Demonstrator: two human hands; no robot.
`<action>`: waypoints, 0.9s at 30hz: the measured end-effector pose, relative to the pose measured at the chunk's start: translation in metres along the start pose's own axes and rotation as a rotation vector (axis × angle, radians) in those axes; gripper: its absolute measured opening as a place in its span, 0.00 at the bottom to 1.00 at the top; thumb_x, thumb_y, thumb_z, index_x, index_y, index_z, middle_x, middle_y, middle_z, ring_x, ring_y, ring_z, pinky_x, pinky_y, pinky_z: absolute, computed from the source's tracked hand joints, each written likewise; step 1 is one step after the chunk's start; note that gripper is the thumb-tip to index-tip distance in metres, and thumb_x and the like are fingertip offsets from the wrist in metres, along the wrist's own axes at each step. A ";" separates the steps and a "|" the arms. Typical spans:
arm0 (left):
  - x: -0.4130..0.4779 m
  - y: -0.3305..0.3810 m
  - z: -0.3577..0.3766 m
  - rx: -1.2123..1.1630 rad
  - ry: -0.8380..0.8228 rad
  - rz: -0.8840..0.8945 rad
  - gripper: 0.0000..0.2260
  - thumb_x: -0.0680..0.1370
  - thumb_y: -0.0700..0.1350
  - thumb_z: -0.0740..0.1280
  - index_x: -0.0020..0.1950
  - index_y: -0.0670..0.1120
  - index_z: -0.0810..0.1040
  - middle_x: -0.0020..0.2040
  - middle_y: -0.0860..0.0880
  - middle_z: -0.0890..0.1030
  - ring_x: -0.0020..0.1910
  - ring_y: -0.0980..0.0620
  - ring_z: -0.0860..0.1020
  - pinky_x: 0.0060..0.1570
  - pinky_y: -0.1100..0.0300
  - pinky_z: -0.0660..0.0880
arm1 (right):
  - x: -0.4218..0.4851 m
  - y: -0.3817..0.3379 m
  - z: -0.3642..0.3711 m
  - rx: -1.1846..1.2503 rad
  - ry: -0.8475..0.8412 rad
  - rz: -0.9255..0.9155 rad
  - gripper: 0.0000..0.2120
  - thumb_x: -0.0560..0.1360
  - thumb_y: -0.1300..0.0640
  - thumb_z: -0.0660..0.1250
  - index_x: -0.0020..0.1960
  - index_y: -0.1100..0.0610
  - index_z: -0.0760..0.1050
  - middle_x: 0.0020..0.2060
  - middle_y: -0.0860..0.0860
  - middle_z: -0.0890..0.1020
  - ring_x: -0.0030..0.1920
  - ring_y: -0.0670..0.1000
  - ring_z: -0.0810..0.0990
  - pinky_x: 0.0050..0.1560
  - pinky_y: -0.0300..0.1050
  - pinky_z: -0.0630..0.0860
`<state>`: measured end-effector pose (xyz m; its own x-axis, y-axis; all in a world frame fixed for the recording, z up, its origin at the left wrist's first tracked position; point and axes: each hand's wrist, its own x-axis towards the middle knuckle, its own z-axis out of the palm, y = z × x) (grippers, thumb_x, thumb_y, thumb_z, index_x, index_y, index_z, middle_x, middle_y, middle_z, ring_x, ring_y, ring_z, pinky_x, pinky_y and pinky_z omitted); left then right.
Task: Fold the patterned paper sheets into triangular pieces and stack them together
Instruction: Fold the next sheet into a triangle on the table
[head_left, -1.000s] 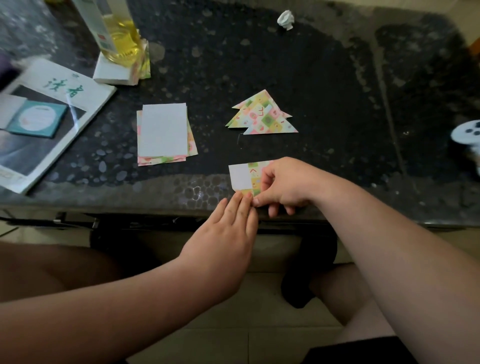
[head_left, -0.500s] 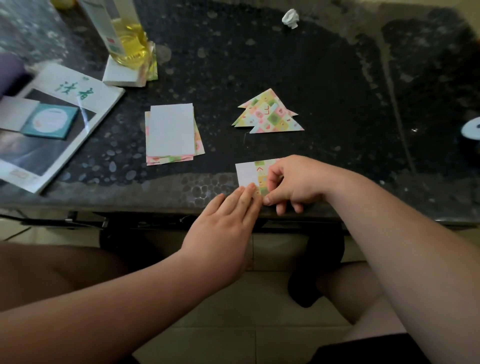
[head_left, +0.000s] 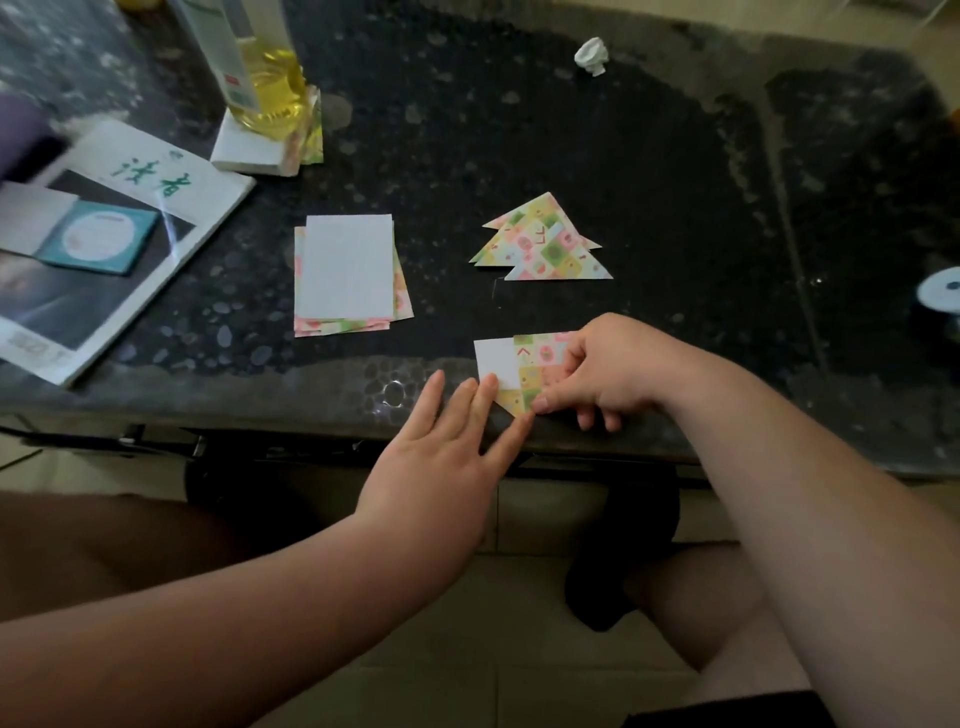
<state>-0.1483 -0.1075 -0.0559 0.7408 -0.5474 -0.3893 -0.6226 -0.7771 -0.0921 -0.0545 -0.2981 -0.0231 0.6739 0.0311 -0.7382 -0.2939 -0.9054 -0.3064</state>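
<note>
At the bench (head_left: 675, 208) edge, sheet (head_left: 497, 359) mid-fold
Right hand (head_left: 613, 369) pinches its flap; left hand (head_left: 441, 467), fingers flat, presses the near corner

The left hand (head_left: 447, 457) lay flat with its fingers straight and slightly spread. Its fingertips (head_left: 487, 388) touched the near edge of the paper sheet (head_left: 496, 358), and its forearm reached in from the lower left. The right hand (head_left: 610, 369) was curled, thumb and forefinger pinching the sheet's folded part, its forearm coming in from the lower right.
</note>
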 end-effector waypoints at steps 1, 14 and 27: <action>0.001 0.001 -0.001 0.010 -0.008 -0.003 0.38 0.85 0.54 0.55 0.80 0.49 0.27 0.79 0.34 0.30 0.81 0.37 0.33 0.75 0.36 0.30 | 0.000 0.000 -0.004 -0.027 0.021 0.046 0.17 0.72 0.42 0.78 0.47 0.56 0.83 0.33 0.50 0.87 0.28 0.48 0.80 0.40 0.44 0.77; 0.000 -0.017 0.008 -0.237 -0.008 -0.053 0.45 0.79 0.63 0.62 0.81 0.54 0.31 0.81 0.50 0.28 0.79 0.46 0.29 0.74 0.33 0.31 | 0.001 0.009 -0.027 0.167 0.544 0.064 0.08 0.76 0.46 0.74 0.49 0.50 0.80 0.42 0.48 0.84 0.42 0.48 0.83 0.44 0.49 0.81; 0.013 -0.044 -0.006 -0.399 -0.009 -0.191 0.46 0.75 0.77 0.52 0.83 0.54 0.40 0.83 0.54 0.37 0.81 0.51 0.35 0.80 0.42 0.38 | -0.003 -0.008 -0.007 -0.125 0.265 0.068 0.15 0.72 0.41 0.77 0.47 0.48 0.75 0.46 0.47 0.78 0.44 0.47 0.76 0.38 0.44 0.72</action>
<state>-0.1101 -0.0822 -0.0511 0.8298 -0.3813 -0.4074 -0.3275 -0.9239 0.1977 -0.0489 -0.2936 -0.0141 0.8139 -0.1283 -0.5666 -0.2700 -0.9471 -0.1733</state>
